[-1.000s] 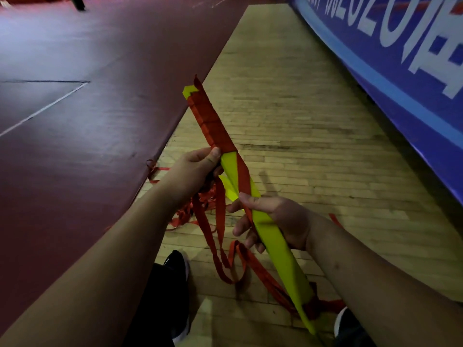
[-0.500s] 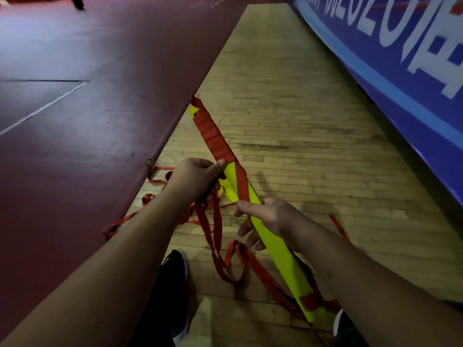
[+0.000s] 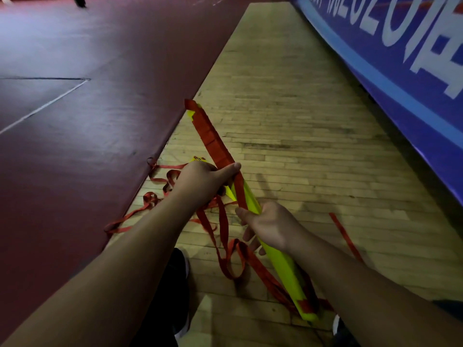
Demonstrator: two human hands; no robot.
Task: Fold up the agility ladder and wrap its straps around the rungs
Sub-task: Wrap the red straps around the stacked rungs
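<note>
A stack of yellow-green ladder rungs (image 3: 283, 266) slants from the lower right up to the centre. Red strap (image 3: 213, 139) is wound tightly around its upper half. My left hand (image 3: 203, 181) grips the stack at the edge of the wound part, thumb pressing the strap down. My right hand (image 3: 270, 226) holds the stack lower down, thumb on top and fingers curled beneath. Loose red strap (image 3: 230, 256) hangs in loops from the stack to the floor.
More red strap (image 3: 150, 204) trails left along the edge of a dark red mat (image 3: 75, 146). The wooden floor (image 3: 300, 121) runs ahead. A blue banner wall (image 3: 400, 58) borders the right. My black shoes (image 3: 175, 291) stand below.
The rung stack has dropped lower and tilted flatter toward the floor. Both hands moved down with it, keeping their grips.
</note>
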